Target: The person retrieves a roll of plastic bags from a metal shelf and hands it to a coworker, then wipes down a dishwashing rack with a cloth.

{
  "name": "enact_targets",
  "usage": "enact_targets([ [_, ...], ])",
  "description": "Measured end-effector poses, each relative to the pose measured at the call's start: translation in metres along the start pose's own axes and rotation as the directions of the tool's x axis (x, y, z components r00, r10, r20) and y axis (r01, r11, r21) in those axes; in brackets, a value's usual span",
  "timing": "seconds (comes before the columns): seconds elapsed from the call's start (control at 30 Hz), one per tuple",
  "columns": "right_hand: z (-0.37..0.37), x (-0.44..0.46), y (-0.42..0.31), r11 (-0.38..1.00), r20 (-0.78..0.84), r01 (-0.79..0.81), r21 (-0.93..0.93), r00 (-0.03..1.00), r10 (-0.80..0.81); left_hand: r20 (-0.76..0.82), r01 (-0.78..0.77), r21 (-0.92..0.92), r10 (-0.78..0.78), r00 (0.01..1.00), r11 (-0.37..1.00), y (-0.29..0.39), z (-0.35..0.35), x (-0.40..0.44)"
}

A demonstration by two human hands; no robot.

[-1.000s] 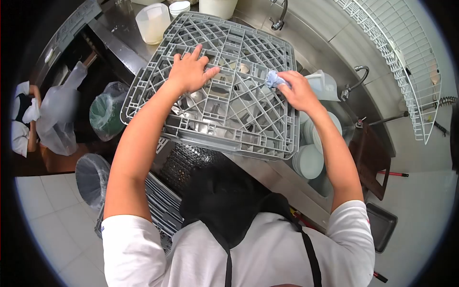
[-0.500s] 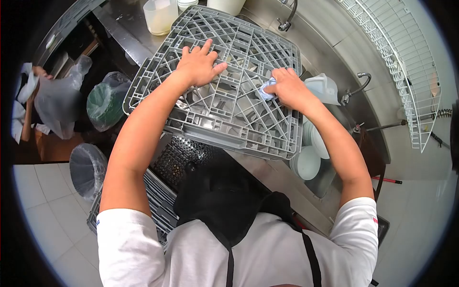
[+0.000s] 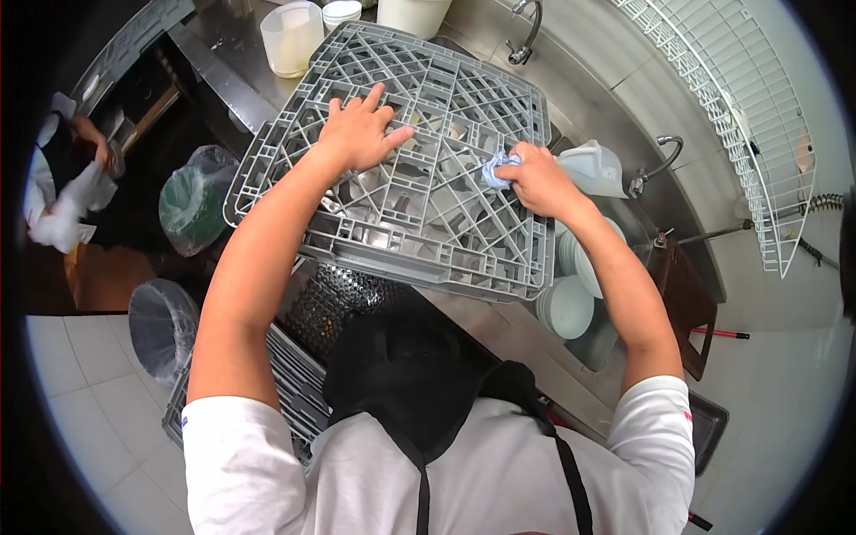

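Note:
A large grey plastic lattice rack (image 3: 419, 254) lies across the metal counter at the centre, and pale and metallic items show dimly through its grid. My left hand (image 3: 359, 134) rests on the lattice, left of its middle, with fingers spread and nothing held. Near the rack's right side, my right hand (image 3: 537, 178) is closed on a crumpled blue-and-white cloth (image 3: 500, 169), which touches the lattice. Part of the cloth is hidden inside the fingers.
Stacked white plates (image 3: 568, 308) sit in the sink at right, below a clear plastic jug (image 3: 593, 168) and a tap (image 3: 660, 160). A translucent container (image 3: 292, 40) stands behind the rack. Lined bins (image 3: 196, 201) and another person (image 3: 67, 178) are at left; a wire shelf (image 3: 749, 107) hangs at right.
My right hand has moved slightly with the cloth along the rack's right side. My left hand stays spread on the lattice. The other person's large plastic bag is now lower and more bunched.

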State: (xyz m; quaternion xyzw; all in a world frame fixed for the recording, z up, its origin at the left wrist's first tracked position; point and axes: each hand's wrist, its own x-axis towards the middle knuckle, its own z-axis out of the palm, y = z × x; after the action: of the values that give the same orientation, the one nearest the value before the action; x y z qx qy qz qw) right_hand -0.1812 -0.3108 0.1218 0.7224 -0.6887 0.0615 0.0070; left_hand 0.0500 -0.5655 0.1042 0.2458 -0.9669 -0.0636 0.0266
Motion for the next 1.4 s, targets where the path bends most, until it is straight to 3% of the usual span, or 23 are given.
enact_targets([
  [0.1, -0.002, -0.008, 0.004, 0.988, -0.192, -0.078, 0.135, 0.976, 0.103, -0.040, -0.010, -0.002, 0.010, 0.999, 1.000, -0.002, 0.003, 0.000],
  [0.23, -0.008, -0.001, -0.012, 0.995, -0.004, 0.045, 0.094, 0.999, -0.045, -0.056, -0.006, 0.003, 0.006, 0.998, 1.000, -0.002, 0.007, 0.001],
  [0.33, 0.002, 0.002, -0.012, 0.995, 0.059, -0.040, 0.093, 0.998, 0.035, -0.048, -0.010, 0.006, 0.010, 0.999, 1.000, -0.002, 0.005, 0.002],
  [0.47, -0.002, -0.003, -0.003, 0.920, 0.215, -0.183, 0.347, 0.970, 0.112, -0.071, -0.013, 0.000, 0.013, 0.997, 1.000, -0.003, 0.007, -0.001],
  [0.6, -0.009, 0.026, -0.016, 0.998, 0.156, 0.052, -0.045, 0.987, -0.044, -0.090, -0.016, 0.003, 0.016, 0.996, 1.000, -0.004, 0.008, 0.000],
  [0.63, -0.004, 0.020, -0.013, 0.996, 0.056, 0.082, -0.037, 0.995, -0.080, -0.070, -0.009, 0.008, 0.010, 0.998, 1.000, -0.003, 0.006, 0.000],
  [0.73, -0.005, 0.002, -0.019, 0.983, 0.162, -0.139, 0.122, 0.980, 0.118, -0.080, -0.009, 0.008, 0.010, 0.997, 1.000, -0.002, 0.005, -0.001],
  [0.83, -0.007, 0.014, -0.003, 0.941, 0.282, -0.157, 0.299, 0.957, 0.070, -0.078, -0.001, 0.000, 0.001, 0.997, 1.000, 0.000, 0.003, -0.004],
  [0.93, 0.010, 0.013, -0.004, 0.960, 0.115, -0.122, 0.253, 0.989, 0.095, -0.082, 0.007, 0.000, -0.007, 0.997, 1.000, 0.000, 0.003, -0.004],
  [1.07, 0.010, -0.017, -0.009, 0.955, 0.039, -0.113, 0.273, 0.994, 0.106, -0.088, 0.019, 0.015, -0.018, 0.996, 1.000, 0.001, 0.004, -0.004],
  [1.2, -0.013, -0.044, -0.009, 0.960, 0.169, -0.136, 0.245, 0.981, 0.095, -0.053, 0.026, 0.011, -0.025, 0.998, 1.000, 0.002, 0.000, -0.003],
  [1.4, -0.011, -0.021, -0.013, 0.996, 0.094, 0.048, 0.080, 0.994, -0.055, -0.035, 0.015, 0.026, -0.014, 0.999, 1.000, 0.001, 0.000, -0.001],
])
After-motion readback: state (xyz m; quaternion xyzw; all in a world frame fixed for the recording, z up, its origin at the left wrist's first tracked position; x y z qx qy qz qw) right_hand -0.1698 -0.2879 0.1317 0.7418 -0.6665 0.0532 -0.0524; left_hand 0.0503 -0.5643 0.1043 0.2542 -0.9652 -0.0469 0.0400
